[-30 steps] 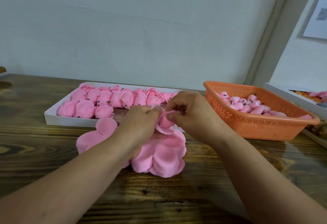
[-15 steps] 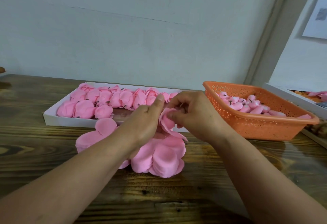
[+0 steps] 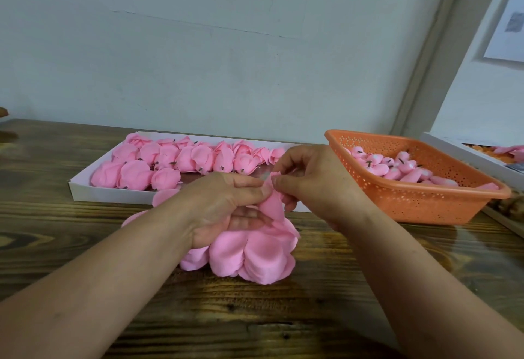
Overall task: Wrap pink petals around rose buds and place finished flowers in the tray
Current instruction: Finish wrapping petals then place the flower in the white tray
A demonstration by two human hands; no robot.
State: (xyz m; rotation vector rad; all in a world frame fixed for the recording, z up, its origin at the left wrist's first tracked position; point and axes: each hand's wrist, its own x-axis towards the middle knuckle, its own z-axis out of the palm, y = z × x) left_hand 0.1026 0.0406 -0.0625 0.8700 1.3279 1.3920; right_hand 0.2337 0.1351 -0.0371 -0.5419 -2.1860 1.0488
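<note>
While two hands (image 3: 272,188) pinch one petal (image 3: 273,204)

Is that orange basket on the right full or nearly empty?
Partly filled. The orange basket holds pink rose buds lying low across its bottom, well below the rim, and much of the perforated inner wall shows bare.

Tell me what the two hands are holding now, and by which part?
Both hands, left hand and right hand, pinch one pink petal at its upper edge, above the petal pile.
</note>
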